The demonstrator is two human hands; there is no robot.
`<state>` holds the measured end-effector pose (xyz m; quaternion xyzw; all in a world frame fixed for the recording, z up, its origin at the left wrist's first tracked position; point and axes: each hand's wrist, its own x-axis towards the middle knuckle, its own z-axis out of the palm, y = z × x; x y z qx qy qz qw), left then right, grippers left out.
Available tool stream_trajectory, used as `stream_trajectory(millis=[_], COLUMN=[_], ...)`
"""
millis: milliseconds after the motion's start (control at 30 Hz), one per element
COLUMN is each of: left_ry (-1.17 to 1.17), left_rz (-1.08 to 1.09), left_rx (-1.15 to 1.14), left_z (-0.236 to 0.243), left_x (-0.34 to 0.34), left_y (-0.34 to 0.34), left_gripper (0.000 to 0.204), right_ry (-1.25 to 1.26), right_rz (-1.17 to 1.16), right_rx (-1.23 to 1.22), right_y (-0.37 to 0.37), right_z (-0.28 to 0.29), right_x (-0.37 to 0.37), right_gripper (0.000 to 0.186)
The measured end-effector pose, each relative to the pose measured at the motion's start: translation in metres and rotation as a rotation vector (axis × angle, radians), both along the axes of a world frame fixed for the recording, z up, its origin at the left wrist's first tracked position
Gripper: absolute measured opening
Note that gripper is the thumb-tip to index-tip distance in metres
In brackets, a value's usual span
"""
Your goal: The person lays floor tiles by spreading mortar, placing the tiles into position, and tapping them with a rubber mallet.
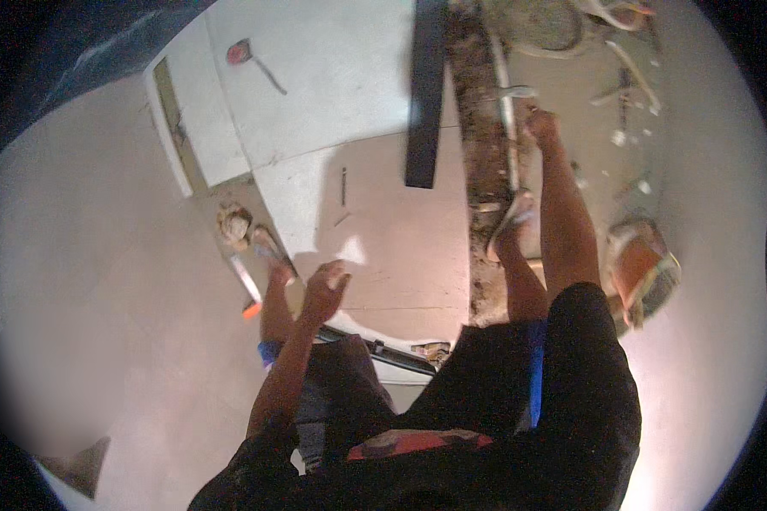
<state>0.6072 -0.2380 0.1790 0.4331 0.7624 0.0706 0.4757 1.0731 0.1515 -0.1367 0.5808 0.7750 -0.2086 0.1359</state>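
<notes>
My left hand is above the near part of the large pale board, its fingers closed on a small white triangular piece. What the piece is made of cannot be made out. My right arm reaches far forward on the right, and my right hand is curled beside a pale pipe. A light, curved, flat thing shows just past its fingers; the grip itself is blurred. On the pale board lie a thin dark stick and a smaller sliver.
A long dark bar lies along the board beside a strip of brown rubble. A round basin stands far right, an orange-sided bucket nearer. A red-headed tool, a crumpled lump and an orange-tipped tool lie left.
</notes>
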Motion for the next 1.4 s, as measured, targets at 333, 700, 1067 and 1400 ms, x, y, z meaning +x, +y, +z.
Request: stream_trajectory(millis=[333, 700, 1067, 1400], left_ry=[-0.018, 0.016, -0.048, -0.089], left_rz=[0.073, 0.216, 0.202, 0.351], left_rx=[0.006, 0.054, 0.117, 0.242], left_z=[-0.05, -0.072, -0.068, -0.038], left_x=[0.049, -0.044, -0.057, -0.106], left_y=[0.034, 0.011, 0.021, 0.045], left_gripper=[0.036, 0.039, 0.038, 0.037], right_ry=[-0.065, -0.072, 0.28, 0.605], right_rz=[-0.716, -0.493, -0.796, 0.277], right_rx=[-0.287, -0.2, 0.074, 0.098], right_y=[0.058, 0.068, 0.053, -0.074], right_z=[-0.089, -0.081, -0.048, 0.091], right_x=[-0.051, -0.043, -0.004, -0.307], right_gripper=[0.068, 0.052, 0.037, 0.037])
